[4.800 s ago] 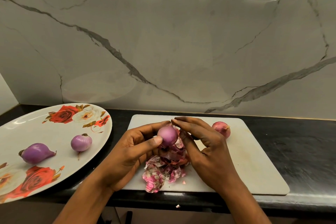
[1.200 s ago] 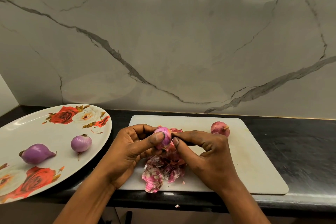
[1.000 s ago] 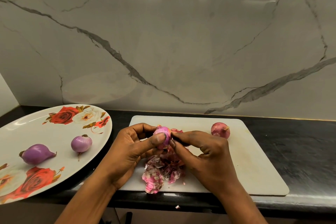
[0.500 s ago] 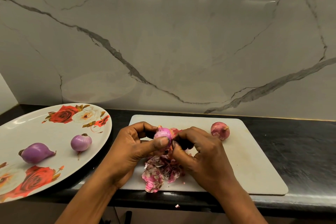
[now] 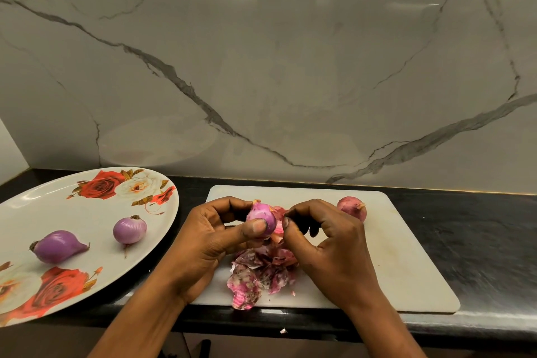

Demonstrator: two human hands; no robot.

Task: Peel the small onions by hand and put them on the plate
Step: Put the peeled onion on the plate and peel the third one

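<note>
While two onions [image 5: 130, 230] [image 5: 59, 245] sit plated, left hand [image 5: 209, 241] grips a third onion [image 5: 259, 211] (right hand [image 5: 334, 247] pinches skin [image 5: 279, 211]).

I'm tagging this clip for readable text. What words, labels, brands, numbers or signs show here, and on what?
None can be read. The plate carries only printed roses. The cutting board, the marble wall and the dark counter show no writing.

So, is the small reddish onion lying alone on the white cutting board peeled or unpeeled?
Unpeeled: the small reddish onion on the white cutting board wears dull papery skin with a dry tip.
</note>
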